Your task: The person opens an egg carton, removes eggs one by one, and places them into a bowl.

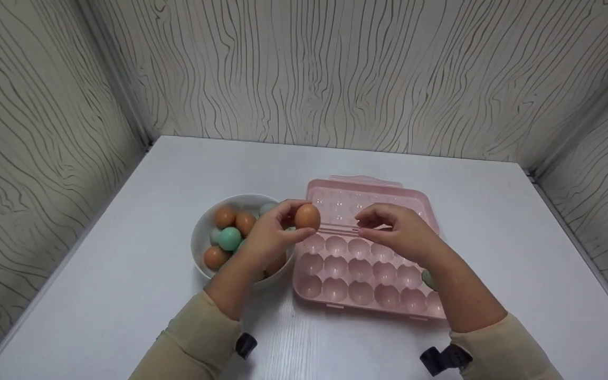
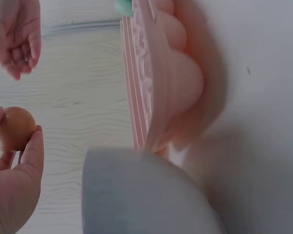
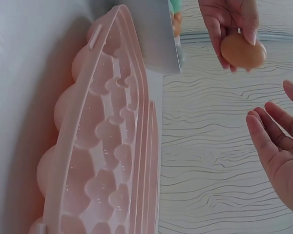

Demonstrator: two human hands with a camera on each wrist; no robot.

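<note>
Between its thumb and fingers my left hand (image 1: 275,232) pinches a brown egg (image 1: 307,217), held up between the bowl and the carton. My right hand (image 1: 401,232) hovers over the pink egg carton (image 1: 335,306), fingers loosely bent with nothing between them; the right wrist view shows that hand (image 3: 283,151) apart from the egg (image 3: 243,50). The carton lies with its lid (image 1: 346,198) folded back. One green egg (image 1: 428,279) sits in a cup at the right, partly hidden by my right forearm. Several other cups in sight hold nothing.
A white bowl (image 1: 197,248) left of the carton holds several brown and green eggs (image 1: 229,238), partly covered by my left forearm. Wood-patterned panels (image 1: 309,74) surround the white table (image 1: 140,237) at the back and sides.
</note>
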